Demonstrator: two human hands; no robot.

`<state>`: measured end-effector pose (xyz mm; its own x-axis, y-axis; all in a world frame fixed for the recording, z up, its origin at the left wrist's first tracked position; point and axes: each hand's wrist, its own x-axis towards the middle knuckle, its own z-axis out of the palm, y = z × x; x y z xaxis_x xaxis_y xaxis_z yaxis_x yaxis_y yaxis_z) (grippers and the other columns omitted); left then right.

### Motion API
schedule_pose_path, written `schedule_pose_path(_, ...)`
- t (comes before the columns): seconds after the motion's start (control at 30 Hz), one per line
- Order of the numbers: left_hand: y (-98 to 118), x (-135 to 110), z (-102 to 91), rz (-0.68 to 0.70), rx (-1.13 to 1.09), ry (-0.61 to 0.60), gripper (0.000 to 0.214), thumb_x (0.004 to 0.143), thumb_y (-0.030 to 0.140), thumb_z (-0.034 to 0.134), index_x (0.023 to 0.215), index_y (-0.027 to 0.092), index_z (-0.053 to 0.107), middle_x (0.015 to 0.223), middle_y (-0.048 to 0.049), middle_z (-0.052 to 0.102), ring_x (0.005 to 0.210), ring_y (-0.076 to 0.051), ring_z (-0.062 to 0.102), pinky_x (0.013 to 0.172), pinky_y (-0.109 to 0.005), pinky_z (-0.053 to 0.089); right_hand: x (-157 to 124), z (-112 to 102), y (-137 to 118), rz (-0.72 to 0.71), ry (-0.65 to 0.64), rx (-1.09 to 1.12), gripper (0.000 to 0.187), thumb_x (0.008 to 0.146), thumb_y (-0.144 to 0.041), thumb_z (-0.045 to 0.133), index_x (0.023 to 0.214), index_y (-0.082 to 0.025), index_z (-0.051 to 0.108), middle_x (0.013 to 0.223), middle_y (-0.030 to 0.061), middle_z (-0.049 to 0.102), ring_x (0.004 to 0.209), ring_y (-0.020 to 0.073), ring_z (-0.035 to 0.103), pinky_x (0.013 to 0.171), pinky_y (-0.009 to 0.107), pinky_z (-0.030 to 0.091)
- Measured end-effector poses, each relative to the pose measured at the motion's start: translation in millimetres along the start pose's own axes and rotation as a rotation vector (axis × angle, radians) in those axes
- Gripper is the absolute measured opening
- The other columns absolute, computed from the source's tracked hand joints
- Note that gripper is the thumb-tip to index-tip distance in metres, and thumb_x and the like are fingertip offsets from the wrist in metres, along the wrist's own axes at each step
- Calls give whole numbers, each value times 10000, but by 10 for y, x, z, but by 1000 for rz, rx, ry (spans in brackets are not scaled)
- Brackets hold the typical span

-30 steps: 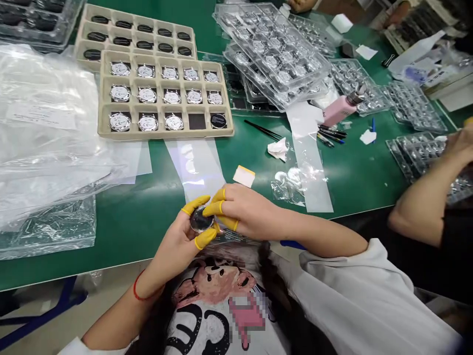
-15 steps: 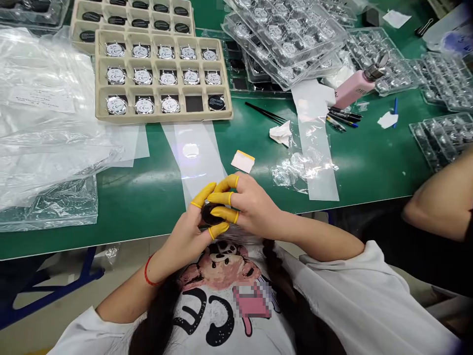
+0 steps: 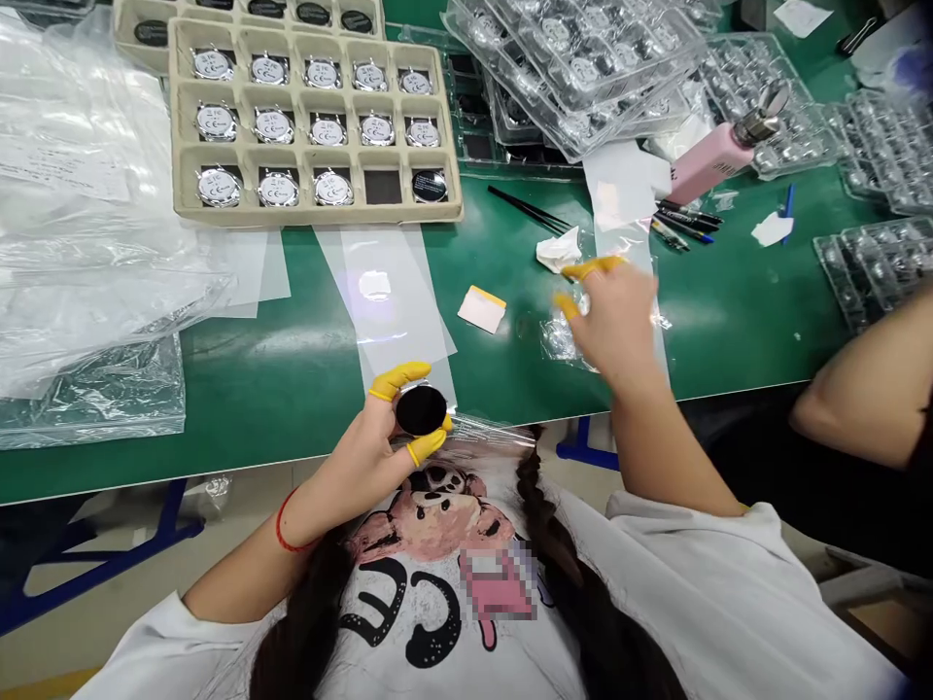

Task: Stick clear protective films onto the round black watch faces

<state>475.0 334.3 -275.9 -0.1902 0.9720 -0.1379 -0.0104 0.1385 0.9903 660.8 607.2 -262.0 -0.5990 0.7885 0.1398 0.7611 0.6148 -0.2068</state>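
The left hand (image 3: 364, 452) is raised at the near edge of the green worktop (image 3: 292, 389), wrist bent back, pinching a round black disc (image 3: 421, 410) by its rim between thumb and forefinger in yellow finger cots; a red cord circles the wrist; the right hand (image 3: 616, 326) is stretched out over the worktop, blurred, its cotted fingers loosely spread and holding nothing, above a crumpled clear wrap (image 3: 558, 340); farther back a beige tray (image 3: 306, 214) holds silver watch backs (image 3: 277, 190) with printed marks too small to read.
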Motion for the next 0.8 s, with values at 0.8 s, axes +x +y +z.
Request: schedule_pose_path(0.8,17,-7,12,47,38,165,529,829,267,756,1300,215,522,798,24,743,668,-140,714,621,-230,552,-790,122,-1177,-854,236,410,149,971,-163,590,943,-245,710,877,10,654,910,161,536,1017,390,423)
